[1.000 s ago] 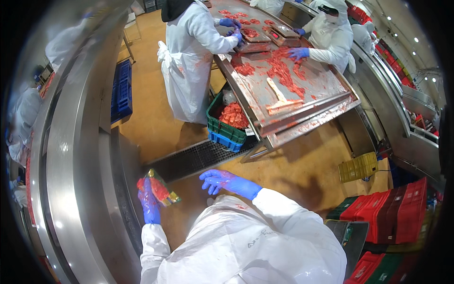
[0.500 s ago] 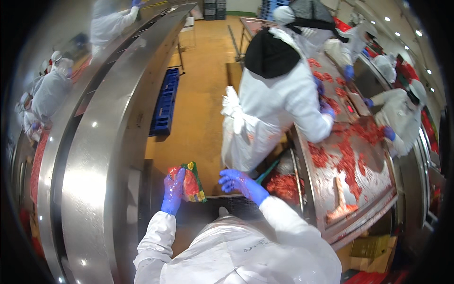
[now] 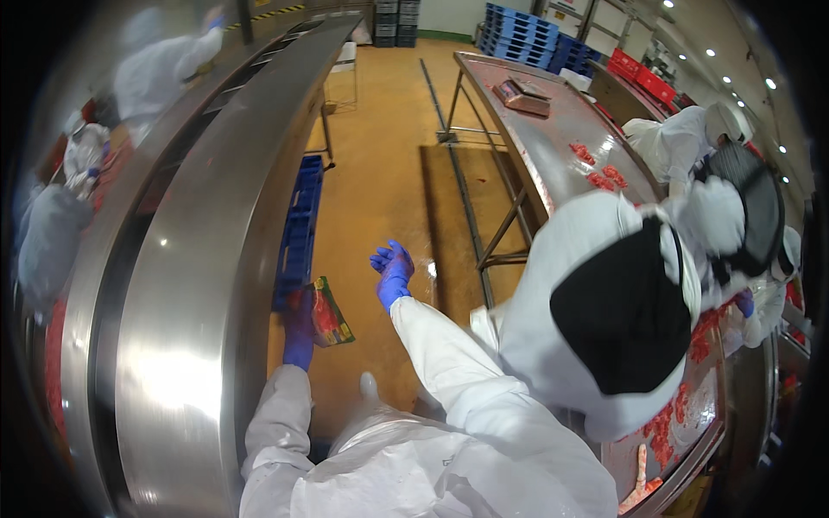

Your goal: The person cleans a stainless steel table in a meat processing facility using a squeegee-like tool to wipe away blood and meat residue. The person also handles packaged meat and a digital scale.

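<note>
My left hand (image 3: 299,332), in a blue glove and smeared by motion, holds a flat plastic pack of red meat (image 3: 326,312) with green and yellow edges. The pack tilts out to the right of the hand, beside the steel conveyor housing (image 3: 186,285). Farther forward, over the floor, my right hand (image 3: 394,274) is also blue-gloved. It holds nothing, and its fingers are apart and slightly bent. A gap separates it from the pack.
Close on my right a co-worker in white with a black head cover (image 3: 617,311) leans over a steel table (image 3: 561,112) with red meat pieces (image 3: 609,177) and a scale (image 3: 522,97). A blue pallet (image 3: 300,220) stands along the conveyor. Orange floor (image 3: 371,138) stretches ahead.
I have moved forward along the aisle; the co-worker and table now sit nearer and farther right. My right hand has moved up and left, my left slightly left with the pack.
</note>
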The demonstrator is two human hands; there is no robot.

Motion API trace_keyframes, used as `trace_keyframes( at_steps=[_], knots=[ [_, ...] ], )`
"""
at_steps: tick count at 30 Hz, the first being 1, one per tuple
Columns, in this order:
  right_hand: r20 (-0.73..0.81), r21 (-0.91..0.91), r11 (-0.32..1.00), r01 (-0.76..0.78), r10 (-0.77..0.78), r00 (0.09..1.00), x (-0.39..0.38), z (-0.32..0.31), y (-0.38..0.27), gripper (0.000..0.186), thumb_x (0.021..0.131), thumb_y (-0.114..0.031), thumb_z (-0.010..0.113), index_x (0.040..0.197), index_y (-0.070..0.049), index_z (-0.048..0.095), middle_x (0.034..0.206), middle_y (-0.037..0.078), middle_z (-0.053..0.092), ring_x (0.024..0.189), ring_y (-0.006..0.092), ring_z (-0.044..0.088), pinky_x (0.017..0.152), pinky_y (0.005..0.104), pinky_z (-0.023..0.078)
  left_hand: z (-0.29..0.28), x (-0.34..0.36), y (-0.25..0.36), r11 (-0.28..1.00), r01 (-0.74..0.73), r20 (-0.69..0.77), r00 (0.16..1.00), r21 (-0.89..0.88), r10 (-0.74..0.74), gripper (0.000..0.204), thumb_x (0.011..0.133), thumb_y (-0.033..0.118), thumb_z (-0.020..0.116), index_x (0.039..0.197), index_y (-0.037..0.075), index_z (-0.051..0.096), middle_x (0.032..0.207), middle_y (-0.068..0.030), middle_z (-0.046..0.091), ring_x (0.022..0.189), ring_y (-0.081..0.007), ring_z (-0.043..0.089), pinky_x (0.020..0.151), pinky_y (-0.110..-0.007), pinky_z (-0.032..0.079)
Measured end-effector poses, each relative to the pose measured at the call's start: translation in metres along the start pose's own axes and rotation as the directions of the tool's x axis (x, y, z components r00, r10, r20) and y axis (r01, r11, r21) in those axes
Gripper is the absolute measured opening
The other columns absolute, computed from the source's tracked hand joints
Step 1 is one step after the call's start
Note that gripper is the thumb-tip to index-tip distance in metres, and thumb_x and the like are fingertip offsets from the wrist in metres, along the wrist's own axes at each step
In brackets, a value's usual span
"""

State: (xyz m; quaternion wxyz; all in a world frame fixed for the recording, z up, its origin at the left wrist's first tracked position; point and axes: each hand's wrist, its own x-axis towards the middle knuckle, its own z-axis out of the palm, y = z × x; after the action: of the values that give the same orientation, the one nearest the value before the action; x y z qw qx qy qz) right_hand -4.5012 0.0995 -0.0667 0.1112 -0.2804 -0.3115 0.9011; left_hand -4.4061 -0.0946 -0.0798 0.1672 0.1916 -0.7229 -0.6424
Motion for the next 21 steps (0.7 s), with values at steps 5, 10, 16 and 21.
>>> trace_keyframes(
  at_steps=[5,10,16,21],
  knots=[
    [-0.172,0.051,0.955,0.291,-0.279,0.945,0.141,0.013,-0.066,0.022,0.085,-0.024,0.058,0.100,-0.008,0.059,0.075,0.013,0.063,0.049,0.0194,0.057,0.045,0.0292,0.048,0.136,0.129,0.023,0.978,0.092,0.396,0.918,-0.189,-0.010,0.025,0.090,0.028,0.058,0.105,0.007,0.060,0.094,-0.0022,0.061,0.084,-0.0130,0.058,0.073,-0.029,0.047],
    [-0.418,0.030,0.909,0.415,-0.366,0.832,0.260,-0.035,-0.106,0.021,0.086,-0.019,0.054,0.104,-0.008,0.057,0.078,0.015,0.063,0.052,0.0230,0.056,0.048,0.0315,0.049,0.297,0.225,0.042,0.972,-0.208,0.621,0.750,-0.105,0.227,0.026,0.092,0.020,0.055,0.114,0.008,0.060,0.094,-0.0115,0.060,0.083,-0.0196,0.059,0.073,-0.031,0.048],
    [-0.400,-0.116,0.991,0.062,-0.104,0.910,0.403,-0.030,-0.148,0.036,0.086,-0.021,0.053,0.117,-0.003,0.050,0.093,0.021,0.064,0.065,0.0283,0.062,0.055,0.0384,0.053,0.419,0.299,0.062,0.801,-0.598,0.898,0.369,0.033,0.238,0.046,0.087,0.002,0.047,0.133,0.012,0.045,0.111,-0.0203,0.056,0.104,-0.0352,0.054,0.088,-0.044,0.044],
    [-0.040,-0.354,0.934,0.039,-0.057,0.998,0.505,0.077,-0.178,0.039,0.087,-0.029,0.055,0.116,-0.003,0.054,0.097,0.014,0.063,0.073,0.0220,0.062,0.065,0.0343,0.052,0.439,0.416,0.049,0.808,-0.580,0.789,0.540,0.098,0.292,0.028,0.089,0.010,0.051,0.116,0.007,0.055,0.095,-0.0140,0.063,0.085,-0.0279,0.061,0.075,-0.039,0.049]
  ],
)
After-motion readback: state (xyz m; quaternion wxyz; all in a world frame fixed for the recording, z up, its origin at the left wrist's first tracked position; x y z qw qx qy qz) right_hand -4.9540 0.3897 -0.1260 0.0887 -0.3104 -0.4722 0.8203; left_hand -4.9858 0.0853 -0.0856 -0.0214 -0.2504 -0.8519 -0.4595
